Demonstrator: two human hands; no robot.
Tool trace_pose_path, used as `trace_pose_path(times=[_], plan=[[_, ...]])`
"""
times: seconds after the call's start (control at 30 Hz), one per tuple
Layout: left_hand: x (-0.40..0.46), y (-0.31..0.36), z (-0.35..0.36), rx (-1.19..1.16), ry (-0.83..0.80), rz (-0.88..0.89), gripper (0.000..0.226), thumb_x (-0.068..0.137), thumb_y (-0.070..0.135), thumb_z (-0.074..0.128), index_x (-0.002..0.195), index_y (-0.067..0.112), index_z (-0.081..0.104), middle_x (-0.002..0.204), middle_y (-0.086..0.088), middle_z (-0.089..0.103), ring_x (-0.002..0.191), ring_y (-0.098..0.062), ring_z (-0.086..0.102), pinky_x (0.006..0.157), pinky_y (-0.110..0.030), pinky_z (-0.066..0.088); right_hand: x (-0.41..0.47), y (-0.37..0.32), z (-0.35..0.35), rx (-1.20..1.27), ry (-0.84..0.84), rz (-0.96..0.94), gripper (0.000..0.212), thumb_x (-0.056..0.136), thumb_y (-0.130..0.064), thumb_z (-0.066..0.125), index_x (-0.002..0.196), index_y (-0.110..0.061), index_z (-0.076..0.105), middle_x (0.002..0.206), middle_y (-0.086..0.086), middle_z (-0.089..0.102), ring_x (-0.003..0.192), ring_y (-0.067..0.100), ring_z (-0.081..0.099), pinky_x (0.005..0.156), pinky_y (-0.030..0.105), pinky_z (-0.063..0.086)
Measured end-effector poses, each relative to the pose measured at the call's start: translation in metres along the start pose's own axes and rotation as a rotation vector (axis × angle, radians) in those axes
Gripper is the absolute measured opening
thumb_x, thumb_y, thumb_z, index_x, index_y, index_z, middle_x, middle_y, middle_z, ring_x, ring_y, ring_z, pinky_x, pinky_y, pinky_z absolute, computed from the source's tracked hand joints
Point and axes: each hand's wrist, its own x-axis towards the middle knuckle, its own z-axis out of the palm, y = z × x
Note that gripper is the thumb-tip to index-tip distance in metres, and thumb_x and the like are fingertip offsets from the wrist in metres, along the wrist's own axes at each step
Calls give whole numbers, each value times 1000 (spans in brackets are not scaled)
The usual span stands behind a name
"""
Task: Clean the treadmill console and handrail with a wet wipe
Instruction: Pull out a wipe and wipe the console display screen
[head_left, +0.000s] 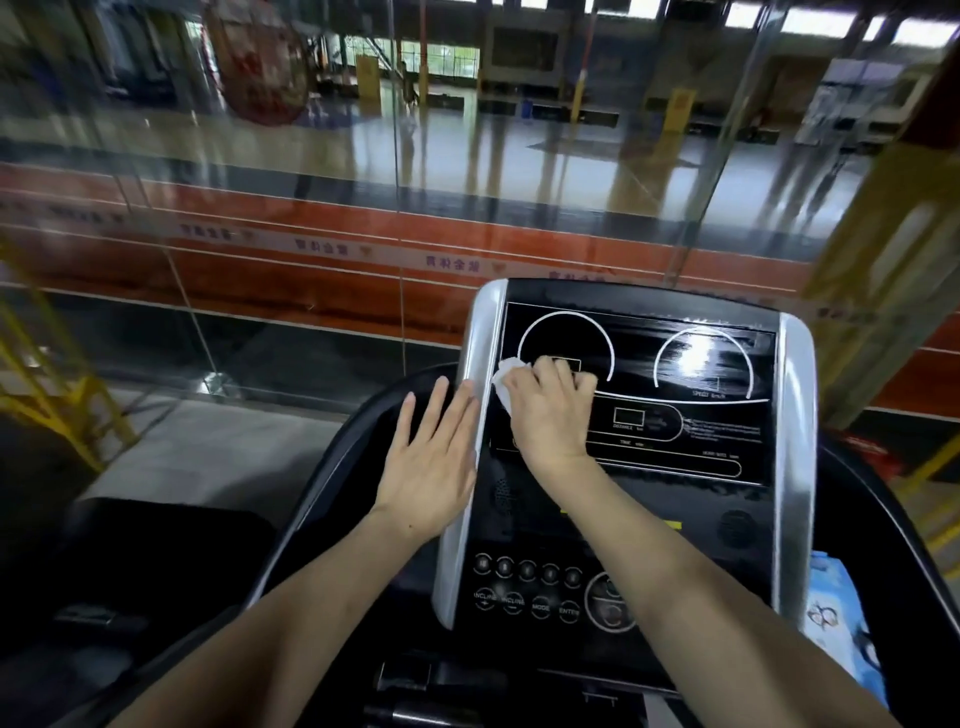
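The wet wipe (505, 378) lay under the right hand (550, 410), pressed against the left part of the treadmill console (675, 415), its white crumpled edge poking out past the fingers; the right hand was curled down on it; the left hand (434, 457) rested flat, fingers spread, against the silver side trim (467, 499); the glossy black panel showed streaks and glare.

A crumpled white wet wipe (503, 382) is pressed by the right hand (548, 410) against the glossy black treadmill console panel (675, 415), under its left dial ring. The left hand (434, 460) is laid flat, fingers extended, on the silver side trim (470, 467). A blue packet (839, 623), possibly wipes, is seen at right.
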Motion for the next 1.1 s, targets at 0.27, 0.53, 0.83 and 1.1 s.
trace_pose_path(times=[0.27,0.53,0.83,1.1], plan=[[26,36,-4,-59,18,44,64,106,38,27,162,7,29,174,-14,17,162,-33,2,128,-61,12,-35,89,-12,-56,34,-228,15,83,-18,79,93,-23,70,81,-3,51,78,23,50,75,39,32],[54,105,-7,-84,22,139,64,107,40,26,162,7,29,173,-14,18,162,-33,1,129,-60,10,-75,233,-54,-335,159,252,7,94,-26,71,91,-19,71,81,2,56,79,29,53,73,41,31],[47,104,-6,-80,16,113,64,106,39,26,162,8,29,173,-15,19,162,-34,3,128,-59,12,-91,182,-42,-244,137,552,11,97,-21,64,87,-19,70,79,2,54,79,29,54,74,43,31],[14,45,-1,-69,-4,-19,65,102,37,31,158,5,36,172,-16,23,161,-35,9,128,-60,16,-57,76,-16,-9,166,369,9,93,-19,70,84,-20,69,79,-2,52,80,22,49,77,36,24]])
